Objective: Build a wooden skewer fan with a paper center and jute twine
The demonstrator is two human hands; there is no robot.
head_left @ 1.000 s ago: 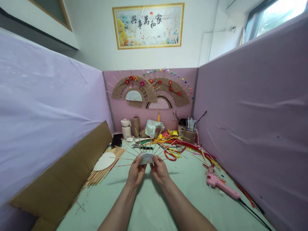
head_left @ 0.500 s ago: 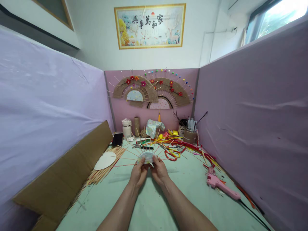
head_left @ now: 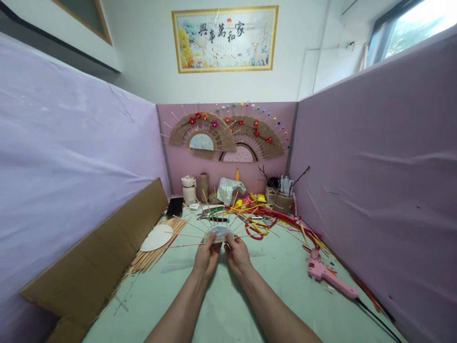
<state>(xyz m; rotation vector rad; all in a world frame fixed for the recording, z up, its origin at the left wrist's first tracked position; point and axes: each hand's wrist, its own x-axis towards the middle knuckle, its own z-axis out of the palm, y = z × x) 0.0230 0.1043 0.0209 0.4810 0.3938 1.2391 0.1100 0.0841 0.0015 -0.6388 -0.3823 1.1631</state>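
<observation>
- The left hand grasps the lower left part of a half-round pad, its thumb lying on the front face.
- The right hand grasps the same pad at its lower right, thumb also on the front (the other fingers are mostly hidden behind and below).
- The pad is held above the green table, in front of the person, round edge away; thin sticks spread from it like rays.
- To the right lies a pink glue gun, its cord running toward the near edge.
- On the left, a long piece of cardboard leans beside a pile of loose sticks, with a white oval card on top.
- Beyond the pad are scissors with red and yellow handles, and pliers partly behind the rays.
- Farther back stand a white jar and a brown pot of pale sticks; a dark phone lies near the jar.
- Two brown fans with flowers hang on the pink back panel.
- Above them, a gold-framed picture hangs on the wall.
</observation>
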